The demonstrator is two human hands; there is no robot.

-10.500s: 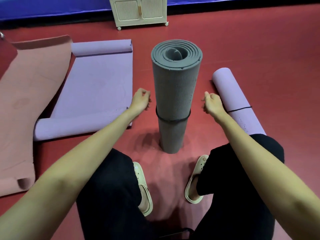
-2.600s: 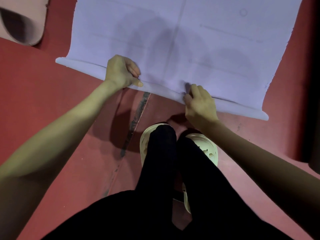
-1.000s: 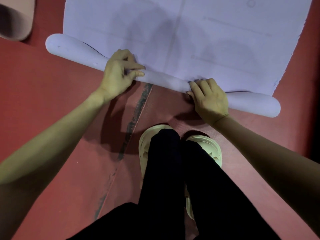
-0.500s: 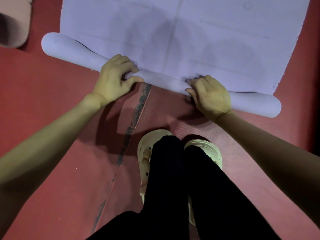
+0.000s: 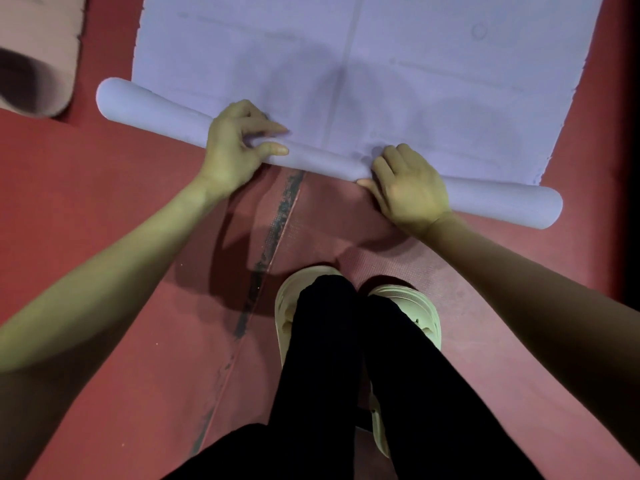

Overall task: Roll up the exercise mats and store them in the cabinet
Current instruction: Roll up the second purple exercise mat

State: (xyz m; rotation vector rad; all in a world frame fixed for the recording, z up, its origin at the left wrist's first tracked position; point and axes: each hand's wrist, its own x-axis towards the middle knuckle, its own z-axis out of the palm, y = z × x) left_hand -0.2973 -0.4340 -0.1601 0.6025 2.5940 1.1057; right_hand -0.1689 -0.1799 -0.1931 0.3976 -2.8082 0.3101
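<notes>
A lavender exercise mat (image 5: 398, 74) lies spread on the red floor in front of me. Its near end is wound into a thin roll (image 5: 318, 157) that runs from upper left to lower right. My left hand (image 5: 235, 147) grips the roll left of its middle, fingers over the top and thumb on the near side. My right hand (image 5: 408, 188) grips it right of the middle, fingers curled over it. The roll is thicker at both free ends than between my hands. No cabinet is in view.
A pink mat (image 5: 38, 64) with a curled end lies at the upper left. My legs in black trousers and pale slippers (image 5: 287, 306) stand just behind the roll. A dark seam (image 5: 273, 237) crosses the red floor.
Compared with a second ago the roll sits slightly farther up the mat, and both hands have shifted their grip on it. Earlier still, only the mat's edge was folded over.
</notes>
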